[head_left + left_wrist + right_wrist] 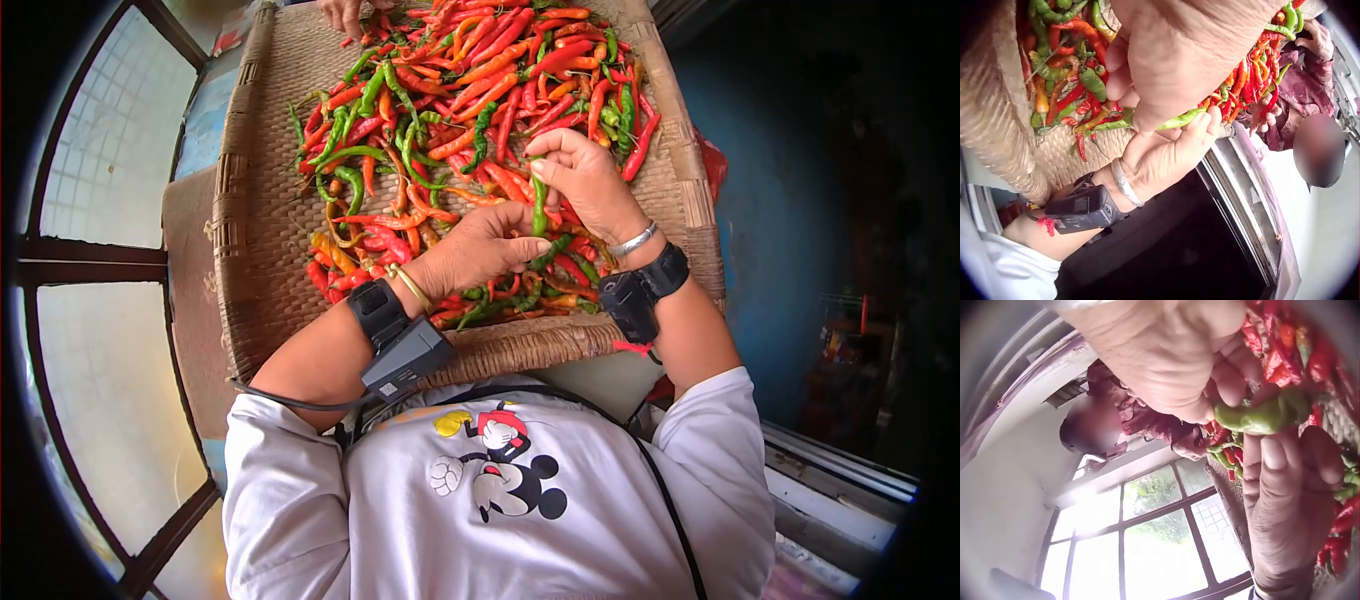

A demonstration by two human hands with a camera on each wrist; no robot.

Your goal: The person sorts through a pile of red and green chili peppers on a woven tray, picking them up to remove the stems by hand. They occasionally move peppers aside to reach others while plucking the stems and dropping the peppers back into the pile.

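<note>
A green chili pepper (540,208) stretches between my two hands above the pile. My right hand (596,190) pinches its far end between thumb and fingers. At the near end, my left hand (478,248) grips it with thumb and fingers. Up close in the right wrist view, the green chili pepper (1254,419) looks glossy and bent, with the left thumb beside it. Below both hands lies a heap of red, orange and green chili peppers (500,80), some shrivelled, spread over a woven tray (265,180).
Another person's hand (345,14) reaches over the tray's far left edge; a maroon sleeve (1297,81) shows in the left wrist view. The tray's thick woven rim (520,348) runs close before my body. Framed window panes (105,160) stand at the left.
</note>
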